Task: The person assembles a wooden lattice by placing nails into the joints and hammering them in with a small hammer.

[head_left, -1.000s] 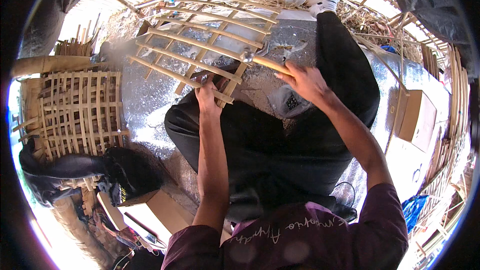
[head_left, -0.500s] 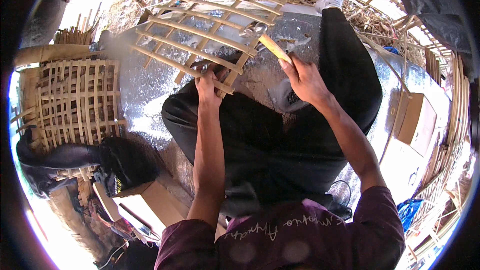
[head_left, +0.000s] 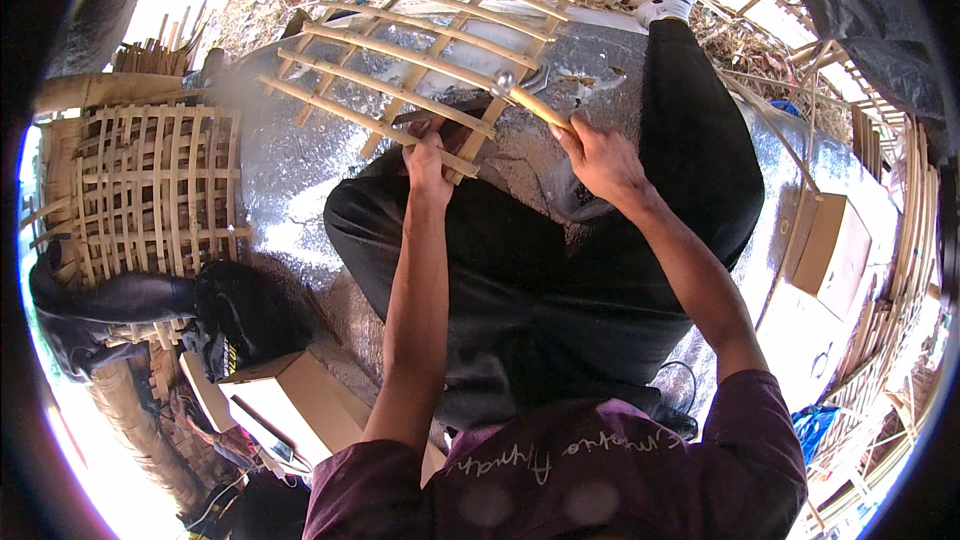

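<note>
A lattice of split bamboo strips (head_left: 400, 58) lies tilted in front of me, its near corner by my left knee. My left hand (head_left: 427, 162) is closed around the lattice near that corner, on the lowest strip. In my right hand (head_left: 603, 158) is a hammer (head_left: 538, 107) with a yellowish wooden handle and a metal head. The head rests at or just over the lattice's right edge, where a cross strip meets the side strip; I cannot tell if it touches. Part of my left fingers is hidden behind the strips.
Silvery sheeting (head_left: 295, 180) covers the floor. A woven bamboo panel (head_left: 155, 190) and a black bag (head_left: 250, 315) are at the left. Cardboard boxes stand near left (head_left: 300, 400) and at right (head_left: 830, 250). My outstretched leg (head_left: 690, 110) lies right of the lattice.
The hammer has come down and left from above the lattice's right edge onto or close to a strip joint. The lattice and my left hand have shifted slightly.
</note>
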Available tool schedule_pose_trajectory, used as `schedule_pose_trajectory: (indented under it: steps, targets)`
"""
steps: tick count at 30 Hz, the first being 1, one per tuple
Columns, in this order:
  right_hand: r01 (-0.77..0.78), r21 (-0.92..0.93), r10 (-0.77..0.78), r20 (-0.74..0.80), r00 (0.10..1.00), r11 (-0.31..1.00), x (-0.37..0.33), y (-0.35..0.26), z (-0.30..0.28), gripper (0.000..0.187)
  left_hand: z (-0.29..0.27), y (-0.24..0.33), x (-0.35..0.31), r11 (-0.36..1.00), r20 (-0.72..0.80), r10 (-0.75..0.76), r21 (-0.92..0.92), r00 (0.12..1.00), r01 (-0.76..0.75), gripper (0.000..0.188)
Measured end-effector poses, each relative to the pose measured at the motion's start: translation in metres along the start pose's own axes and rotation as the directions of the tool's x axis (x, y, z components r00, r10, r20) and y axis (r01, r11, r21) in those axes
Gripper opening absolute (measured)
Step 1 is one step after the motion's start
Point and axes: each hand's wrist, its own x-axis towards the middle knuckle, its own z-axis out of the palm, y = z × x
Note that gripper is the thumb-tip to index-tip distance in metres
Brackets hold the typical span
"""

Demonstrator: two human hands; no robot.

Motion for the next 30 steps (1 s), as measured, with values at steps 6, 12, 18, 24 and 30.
schedule_pose_trajectory:
  steps: [6,12,18,24,30]
  targets:
    - [0.024,0.032,-0.021,-0.085,0.996,0.999,-0.002,0.002,-0.003,0.034,0.005,-0.026,-0.002,0.989,-0.034,0.139,-0.05,0.99,-0.14,0.027]
    - [0.019,-0.122,-0.027,-0.069,0.997,0.992,0.006,0.014,0.004,0.033,0.023,-0.021,-0.012,0.993,-0.05,0.105,-0.056,0.993,-0.108,0.031]
    - [0.041,-0.055,-0.048,-0.132,0.99,0.998,0.01,-0.014,-0.031,0.032,0.015,-0.029,-0.005,0.992,-0.034,0.104,-0.062,0.994,-0.106,0.033]
    - [0.023,0.015,-0.022,-0.059,0.998,1.0,0.008,-0.01,-0.029,0.029,0.016,-0.02,-0.01,0.994,-0.065,0.088,-0.051,0.994,-0.091,0.032]
    - [-0.117,-0.043,0.114,-0.079,0.99,0.992,0.015,0.017,-0.018,0.031,0.02,-0.026,-0.001,0.987,-0.036,0.157,-0.018,0.987,-0.158,0.035]
